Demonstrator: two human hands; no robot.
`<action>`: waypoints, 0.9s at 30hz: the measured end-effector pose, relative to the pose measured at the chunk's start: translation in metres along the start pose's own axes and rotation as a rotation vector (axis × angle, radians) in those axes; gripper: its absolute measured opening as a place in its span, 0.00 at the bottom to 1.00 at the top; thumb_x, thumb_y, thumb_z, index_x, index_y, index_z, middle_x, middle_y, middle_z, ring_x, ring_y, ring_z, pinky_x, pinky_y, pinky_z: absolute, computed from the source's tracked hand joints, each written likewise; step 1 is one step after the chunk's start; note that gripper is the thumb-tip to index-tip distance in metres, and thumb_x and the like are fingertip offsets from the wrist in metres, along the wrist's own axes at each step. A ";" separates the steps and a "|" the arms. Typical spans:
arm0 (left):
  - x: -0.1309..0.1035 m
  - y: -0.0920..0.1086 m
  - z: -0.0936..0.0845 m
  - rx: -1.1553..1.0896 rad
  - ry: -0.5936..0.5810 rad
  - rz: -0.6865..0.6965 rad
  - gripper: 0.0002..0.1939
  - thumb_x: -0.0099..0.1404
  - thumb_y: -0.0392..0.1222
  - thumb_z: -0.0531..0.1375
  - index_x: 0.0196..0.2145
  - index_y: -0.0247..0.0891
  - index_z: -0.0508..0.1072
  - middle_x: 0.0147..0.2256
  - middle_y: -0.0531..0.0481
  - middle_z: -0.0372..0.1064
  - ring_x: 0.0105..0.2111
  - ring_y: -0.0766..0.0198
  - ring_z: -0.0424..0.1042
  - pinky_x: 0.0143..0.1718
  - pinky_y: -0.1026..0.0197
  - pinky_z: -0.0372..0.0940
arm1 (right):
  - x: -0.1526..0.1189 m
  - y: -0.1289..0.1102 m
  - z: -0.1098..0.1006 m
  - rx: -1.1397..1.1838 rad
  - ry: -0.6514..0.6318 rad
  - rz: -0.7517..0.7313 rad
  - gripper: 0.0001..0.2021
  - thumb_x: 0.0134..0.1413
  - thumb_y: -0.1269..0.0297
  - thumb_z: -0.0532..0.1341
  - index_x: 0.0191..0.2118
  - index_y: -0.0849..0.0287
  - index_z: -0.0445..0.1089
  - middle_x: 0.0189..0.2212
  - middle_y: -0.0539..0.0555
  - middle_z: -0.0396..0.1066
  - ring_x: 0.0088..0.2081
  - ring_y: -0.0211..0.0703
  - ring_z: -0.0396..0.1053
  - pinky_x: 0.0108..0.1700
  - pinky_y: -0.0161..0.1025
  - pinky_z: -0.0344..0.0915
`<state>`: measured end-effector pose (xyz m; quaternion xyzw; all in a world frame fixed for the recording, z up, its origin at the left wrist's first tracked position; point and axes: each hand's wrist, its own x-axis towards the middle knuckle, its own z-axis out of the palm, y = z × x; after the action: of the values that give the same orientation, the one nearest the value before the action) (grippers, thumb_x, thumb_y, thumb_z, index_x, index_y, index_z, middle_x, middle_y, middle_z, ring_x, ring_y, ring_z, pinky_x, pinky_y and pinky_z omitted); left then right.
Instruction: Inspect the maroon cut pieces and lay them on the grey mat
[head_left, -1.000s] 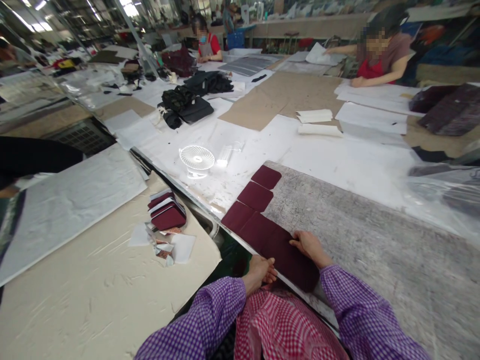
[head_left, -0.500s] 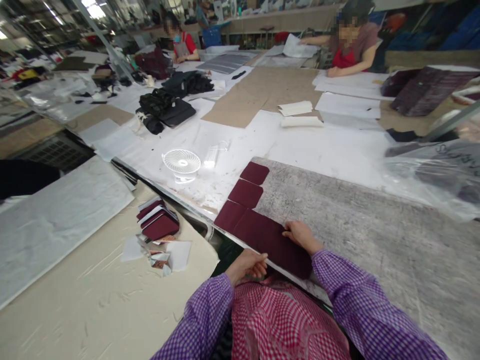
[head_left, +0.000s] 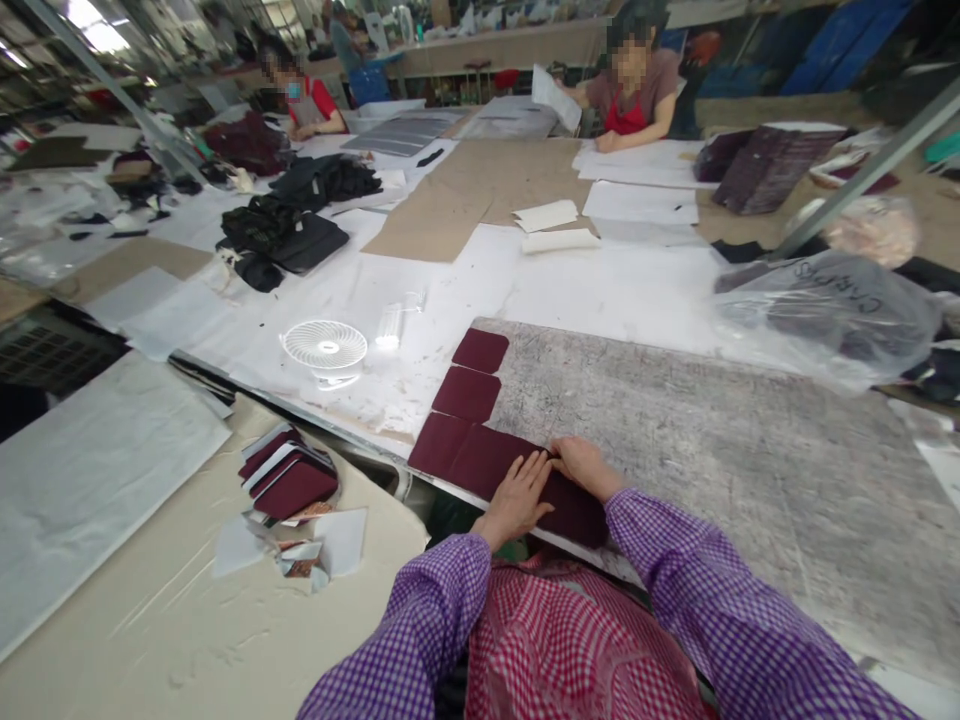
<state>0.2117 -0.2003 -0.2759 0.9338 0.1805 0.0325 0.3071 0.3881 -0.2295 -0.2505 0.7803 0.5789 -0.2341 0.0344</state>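
Note:
A long maroon fabric panel (head_left: 484,455) lies along the table's front edge on a mottled grey board (head_left: 712,440). My left hand (head_left: 517,498) rests flat on it, fingers stretched toward the far edge. My right hand (head_left: 585,467) is at that far edge, its bent fingers closed on the fabric beside my left fingertips; the tips are partly hidden. Two smaller maroon pieces, one nearer (head_left: 466,394) and one farther (head_left: 481,350), lie flat in a row beyond the panel's left end.
On the cream-covered table at left sits a stack of maroon and white pieces (head_left: 292,480) with paper scraps (head_left: 307,560). A white fan (head_left: 325,345) stands on the white table. Dark cloth (head_left: 285,230) lies beyond. A plastic bag (head_left: 832,310) is at right; two people work across the table.
My left hand has come up from the table edge and flattened onto the maroon panel. My right hand has shifted slightly left along the panel's far edge. The view has turned rightward.

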 end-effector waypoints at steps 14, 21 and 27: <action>0.001 -0.014 0.013 0.313 -0.062 0.092 0.37 0.65 0.50 0.48 0.65 0.33 0.36 0.66 0.38 0.36 0.66 0.53 0.36 0.63 0.47 0.39 | -0.049 -0.046 0.063 0.056 0.431 -0.281 0.30 0.62 0.55 0.46 0.65 0.67 0.44 0.64 0.62 0.49 0.66 0.45 0.41 0.63 0.47 0.50; 0.004 -0.008 0.011 0.312 -0.016 -0.066 0.39 0.63 0.48 0.52 0.64 0.31 0.39 0.66 0.33 0.31 0.65 0.47 0.31 0.62 0.43 0.42 | -0.051 -0.021 0.078 -0.014 0.434 -0.142 0.31 0.62 0.57 0.48 0.65 0.68 0.41 0.66 0.63 0.43 0.66 0.50 0.39 0.64 0.54 0.44; 0.011 -0.012 0.002 0.167 0.005 -0.146 0.50 0.55 0.61 0.58 0.64 0.32 0.42 0.65 0.28 0.29 0.65 0.44 0.28 0.61 0.37 0.43 | -0.067 0.010 0.078 -0.090 0.491 -0.007 0.31 0.62 0.54 0.46 0.65 0.66 0.42 0.65 0.63 0.46 0.65 0.53 0.42 0.63 0.59 0.40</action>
<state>0.2187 -0.1890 -0.2852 0.9405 0.2509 -0.0028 0.2291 0.3573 -0.3173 -0.2947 0.8095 0.5825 -0.0114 -0.0734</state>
